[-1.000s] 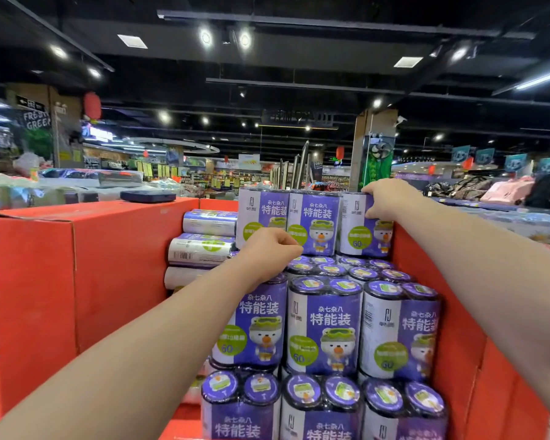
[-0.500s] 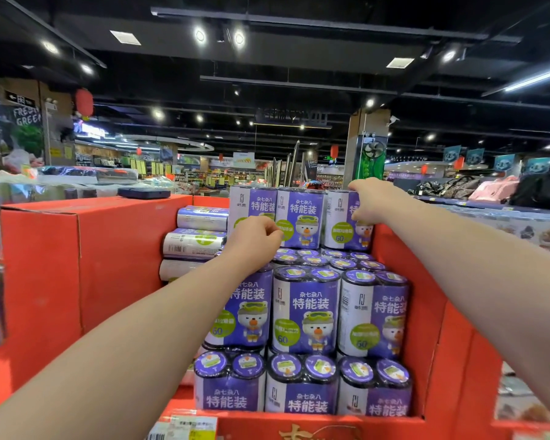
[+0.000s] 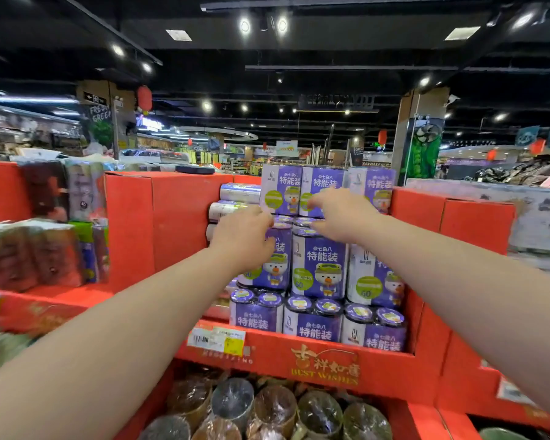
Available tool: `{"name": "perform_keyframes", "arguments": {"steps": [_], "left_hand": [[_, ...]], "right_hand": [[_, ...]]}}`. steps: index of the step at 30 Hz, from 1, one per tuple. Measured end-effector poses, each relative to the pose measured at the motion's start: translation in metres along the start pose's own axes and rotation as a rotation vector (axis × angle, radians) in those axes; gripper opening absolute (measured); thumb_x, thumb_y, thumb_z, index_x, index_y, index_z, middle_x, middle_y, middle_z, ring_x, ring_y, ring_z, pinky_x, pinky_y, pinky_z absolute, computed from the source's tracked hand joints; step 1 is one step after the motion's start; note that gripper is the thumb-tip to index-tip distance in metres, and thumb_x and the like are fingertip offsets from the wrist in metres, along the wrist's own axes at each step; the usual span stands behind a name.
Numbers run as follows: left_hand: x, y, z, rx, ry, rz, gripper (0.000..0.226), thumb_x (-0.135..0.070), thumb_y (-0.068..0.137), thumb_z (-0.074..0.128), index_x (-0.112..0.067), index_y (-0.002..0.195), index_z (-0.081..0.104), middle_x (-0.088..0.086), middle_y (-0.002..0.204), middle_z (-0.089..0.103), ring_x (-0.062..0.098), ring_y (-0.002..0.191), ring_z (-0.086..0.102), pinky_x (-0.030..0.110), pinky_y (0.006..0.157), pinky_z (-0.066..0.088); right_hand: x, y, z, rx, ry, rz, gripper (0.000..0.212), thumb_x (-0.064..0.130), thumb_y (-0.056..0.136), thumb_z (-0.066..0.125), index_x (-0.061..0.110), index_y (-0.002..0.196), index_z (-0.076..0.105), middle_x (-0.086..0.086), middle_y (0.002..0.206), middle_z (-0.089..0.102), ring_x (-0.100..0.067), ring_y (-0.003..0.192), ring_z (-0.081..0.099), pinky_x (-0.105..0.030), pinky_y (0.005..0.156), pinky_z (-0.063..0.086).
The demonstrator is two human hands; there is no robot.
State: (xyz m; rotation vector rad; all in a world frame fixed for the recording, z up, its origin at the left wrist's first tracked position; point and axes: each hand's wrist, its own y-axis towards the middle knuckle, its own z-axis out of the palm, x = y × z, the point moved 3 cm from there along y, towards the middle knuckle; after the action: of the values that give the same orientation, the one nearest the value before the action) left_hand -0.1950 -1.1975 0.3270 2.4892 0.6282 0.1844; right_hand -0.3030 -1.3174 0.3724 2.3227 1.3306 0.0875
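Purple and white packs of rolls with a cartoon duck stand in three tiers inside a red cardboard display (image 3: 324,363). My left hand (image 3: 242,236) lies at the top of the left pack of the middle tier (image 3: 267,274), its fingers hidden behind the back of the hand. My right hand (image 3: 340,217) is blurred, with its fingers stretched forward. It hovers over the middle pack (image 3: 319,265) and in front of the top tier packs (image 3: 318,188). The bottom tier (image 3: 311,325) stands untouched.
Similar rolls (image 3: 238,192) lie on their sides at the back left of the stack. A price tag (image 3: 216,339) is on the display's front lip. Brown wrapped rolls (image 3: 267,408) fill the bin below. Packaged goods (image 3: 29,252) sit on the left shelf. A dark flat object (image 3: 195,169) lies on the red box.
My right hand has left the top right pack and moved left and down toward the middle. The view has pulled back, showing the display front and lower bin. The left hand stays by the same pack.
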Motion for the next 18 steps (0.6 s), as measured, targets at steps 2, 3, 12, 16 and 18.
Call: {"name": "perform_keyframes", "arguments": {"steps": [2,3,12,16,18], "left_hand": [[0.007,-0.024,0.003,0.050,0.093,-0.007,0.037,-0.036,0.093,0.049,-0.015,0.123,0.052,0.006,0.128,0.051,0.030,0.119,0.048,0.038,0.087,0.042],[0.011,-0.035,0.005,0.072,0.124,-0.011,0.037,-0.037,0.093,0.049,-0.016,0.124,0.052,0.005,0.128,0.050,0.029,0.119,0.048,0.038,0.087,0.042],[0.044,-0.153,0.023,0.259,0.147,-0.099,0.043,-0.038,0.092,0.049,-0.020,0.131,0.048,0.004,0.130,0.049,0.028,0.121,0.048,0.038,0.092,0.041],[0.057,-0.208,0.016,0.298,0.156,-0.172,0.041,-0.039,0.091,0.049,-0.019,0.127,0.050,0.004,0.126,0.050,0.028,0.120,0.049,0.039,0.093,0.041],[0.064,-0.241,0.010,0.314,0.144,-0.206,0.040,-0.039,0.091,0.049,-0.018,0.125,0.050,0.005,0.125,0.050,0.029,0.119,0.049,0.039,0.094,0.043]], "right_hand": [[0.028,-0.012,0.011,-0.003,0.018,-0.085,0.038,0.028,0.093,0.053,0.022,0.131,0.053,-0.007,0.132,0.053,-0.030,0.122,0.048,-0.042,0.094,0.047],[0.042,-0.018,0.017,0.003,0.033,-0.127,0.038,0.029,0.093,0.052,0.023,0.130,0.053,-0.006,0.132,0.053,-0.029,0.123,0.048,-0.042,0.094,0.046],[0.130,-0.087,0.063,0.121,0.106,-0.313,0.035,0.032,0.093,0.049,0.024,0.126,0.056,-0.005,0.126,0.057,-0.029,0.117,0.052,-0.038,0.086,0.045],[0.166,-0.123,0.077,0.197,0.185,-0.341,0.036,0.032,0.091,0.053,0.026,0.126,0.055,-0.005,0.128,0.056,-0.029,0.120,0.053,-0.038,0.091,0.045],[0.187,-0.142,0.082,0.226,0.242,-0.361,0.036,0.032,0.089,0.055,0.024,0.125,0.057,-0.004,0.127,0.058,-0.028,0.119,0.053,-0.037,0.092,0.046]]}}
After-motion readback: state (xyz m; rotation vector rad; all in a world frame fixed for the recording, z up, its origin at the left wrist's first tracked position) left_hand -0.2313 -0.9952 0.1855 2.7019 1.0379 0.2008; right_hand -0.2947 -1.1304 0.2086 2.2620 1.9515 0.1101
